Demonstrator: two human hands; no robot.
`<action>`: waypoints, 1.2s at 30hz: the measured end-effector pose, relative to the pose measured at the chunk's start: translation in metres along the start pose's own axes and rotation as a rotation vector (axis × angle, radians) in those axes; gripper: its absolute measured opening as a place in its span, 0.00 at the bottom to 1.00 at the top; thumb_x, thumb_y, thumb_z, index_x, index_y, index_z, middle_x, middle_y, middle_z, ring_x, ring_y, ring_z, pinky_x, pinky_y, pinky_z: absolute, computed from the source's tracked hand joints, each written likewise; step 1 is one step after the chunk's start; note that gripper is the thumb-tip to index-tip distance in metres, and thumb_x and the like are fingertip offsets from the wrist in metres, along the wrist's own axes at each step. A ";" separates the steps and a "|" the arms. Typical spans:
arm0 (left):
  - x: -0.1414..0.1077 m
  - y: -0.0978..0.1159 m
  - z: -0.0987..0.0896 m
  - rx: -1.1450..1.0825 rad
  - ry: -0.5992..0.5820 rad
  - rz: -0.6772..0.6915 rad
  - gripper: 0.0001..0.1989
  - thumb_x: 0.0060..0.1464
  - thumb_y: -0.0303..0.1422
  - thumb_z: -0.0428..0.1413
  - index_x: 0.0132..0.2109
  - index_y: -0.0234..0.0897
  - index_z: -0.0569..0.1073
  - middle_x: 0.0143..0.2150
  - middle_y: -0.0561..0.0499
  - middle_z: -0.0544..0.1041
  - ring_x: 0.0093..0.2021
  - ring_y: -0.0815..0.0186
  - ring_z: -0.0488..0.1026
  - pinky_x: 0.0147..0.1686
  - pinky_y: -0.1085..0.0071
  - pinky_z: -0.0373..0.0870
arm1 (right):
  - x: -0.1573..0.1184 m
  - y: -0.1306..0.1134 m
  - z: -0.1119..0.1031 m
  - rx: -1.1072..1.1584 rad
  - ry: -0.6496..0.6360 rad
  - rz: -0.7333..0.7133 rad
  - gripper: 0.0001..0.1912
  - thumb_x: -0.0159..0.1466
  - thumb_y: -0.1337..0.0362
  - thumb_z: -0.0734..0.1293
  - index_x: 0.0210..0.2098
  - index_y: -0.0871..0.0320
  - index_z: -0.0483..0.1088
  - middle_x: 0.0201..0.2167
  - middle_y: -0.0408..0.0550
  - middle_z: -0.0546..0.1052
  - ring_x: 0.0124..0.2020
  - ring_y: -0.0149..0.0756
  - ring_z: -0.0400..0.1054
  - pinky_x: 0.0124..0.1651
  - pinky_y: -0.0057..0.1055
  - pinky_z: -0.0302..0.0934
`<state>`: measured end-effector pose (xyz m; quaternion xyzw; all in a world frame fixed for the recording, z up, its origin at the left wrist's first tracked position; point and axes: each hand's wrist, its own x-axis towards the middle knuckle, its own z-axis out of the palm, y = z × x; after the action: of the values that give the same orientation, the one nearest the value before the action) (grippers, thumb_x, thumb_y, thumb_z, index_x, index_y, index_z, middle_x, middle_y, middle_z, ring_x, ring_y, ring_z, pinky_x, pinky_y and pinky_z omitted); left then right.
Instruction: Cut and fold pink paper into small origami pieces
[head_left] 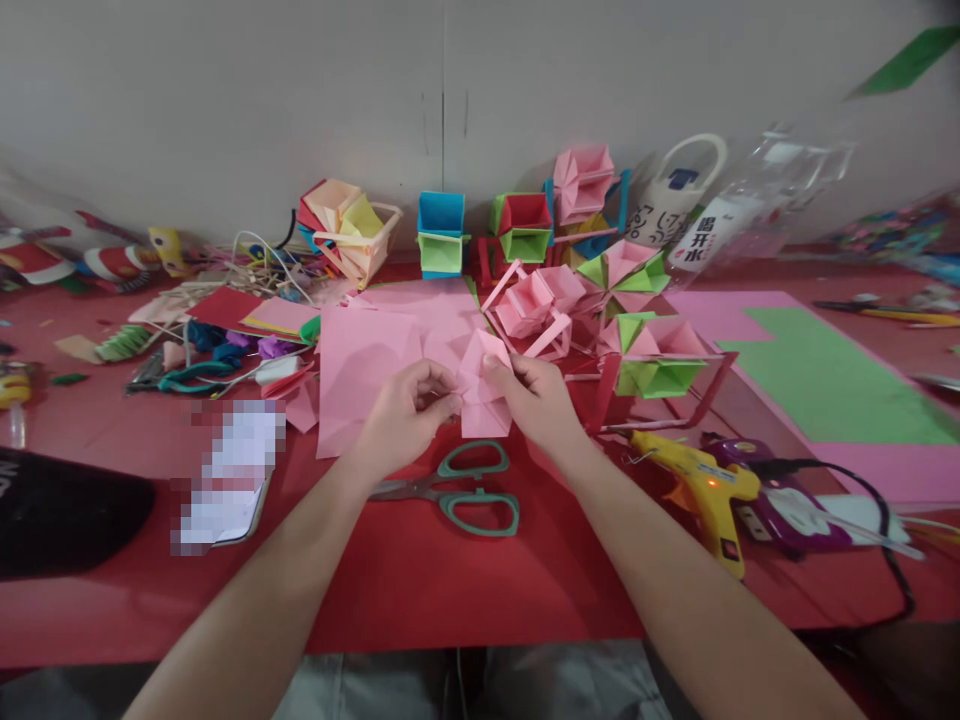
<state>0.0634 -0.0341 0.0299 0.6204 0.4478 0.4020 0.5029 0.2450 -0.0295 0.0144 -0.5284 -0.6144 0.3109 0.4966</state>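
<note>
Folded piece point(487, 412): matt paper, sharply creased. Flat sheets point(367, 370): matt, smooth paper. Scissors point(429, 488): metal blades point(397, 489), plastic handles point(516, 515). Glue gun point(705, 485): smooth plastic, slight gloss. Bottle point(716, 225): clear, glossy plastic. Surface point(465, 590): smooth, faint sheen.

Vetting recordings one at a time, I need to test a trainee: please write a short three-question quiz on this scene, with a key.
1. True or false: the right hand holds the folded pink paper.
2. Which appears just below that paper in the picture: (a) phone, (b) scissors, (c) plastic bottle?
3. Fill in: the glue gun on the right is mostly ____ in colour.

Key: 1 true; 2 b; 3 yellow.
</note>
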 end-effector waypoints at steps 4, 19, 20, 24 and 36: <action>0.000 -0.001 -0.003 0.060 0.013 0.026 0.04 0.52 0.29 0.58 0.36 0.36 0.71 0.36 0.51 0.74 0.35 0.67 0.73 0.34 0.70 0.73 | 0.002 0.002 0.000 0.163 -0.022 0.081 0.25 0.63 0.53 0.66 0.19 0.56 0.52 0.20 0.37 0.49 0.23 0.27 0.45 0.26 0.29 0.42; 0.002 -0.001 -0.005 0.009 0.064 0.038 0.04 0.53 0.30 0.57 0.37 0.36 0.72 0.35 0.51 0.75 0.32 0.68 0.73 0.32 0.71 0.72 | 0.000 0.004 0.002 0.404 -0.070 0.182 0.20 0.59 0.51 0.72 0.21 0.57 0.65 0.20 0.39 0.62 0.24 0.28 0.56 0.29 0.28 0.55; 0.002 -0.002 -0.005 -0.002 0.065 0.038 0.04 0.53 0.30 0.58 0.38 0.36 0.73 0.35 0.51 0.75 0.32 0.68 0.73 0.32 0.70 0.73 | -0.001 0.002 0.003 0.429 -0.114 0.178 0.18 0.57 0.52 0.73 0.23 0.57 0.68 0.22 0.40 0.66 0.25 0.29 0.60 0.32 0.29 0.58; 0.002 -0.003 -0.004 -0.019 0.047 0.048 0.07 0.53 0.31 0.59 0.39 0.35 0.74 0.38 0.48 0.77 0.36 0.66 0.75 0.35 0.69 0.75 | -0.003 -0.001 0.005 0.412 -0.161 0.165 0.17 0.54 0.50 0.75 0.30 0.59 0.74 0.27 0.43 0.73 0.30 0.33 0.66 0.36 0.31 0.62; 0.003 -0.003 -0.013 -0.037 0.131 0.013 0.10 0.51 0.35 0.63 0.39 0.35 0.75 0.35 0.50 0.77 0.33 0.66 0.75 0.32 0.71 0.75 | 0.002 0.000 -0.008 0.373 -0.280 0.289 0.23 0.54 0.46 0.75 0.22 0.58 0.68 0.17 0.40 0.69 0.18 0.27 0.63 0.23 0.27 0.57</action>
<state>0.0515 -0.0272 0.0289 0.5861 0.4682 0.4533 0.4814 0.2526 -0.0285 0.0176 -0.4618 -0.5274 0.5565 0.4460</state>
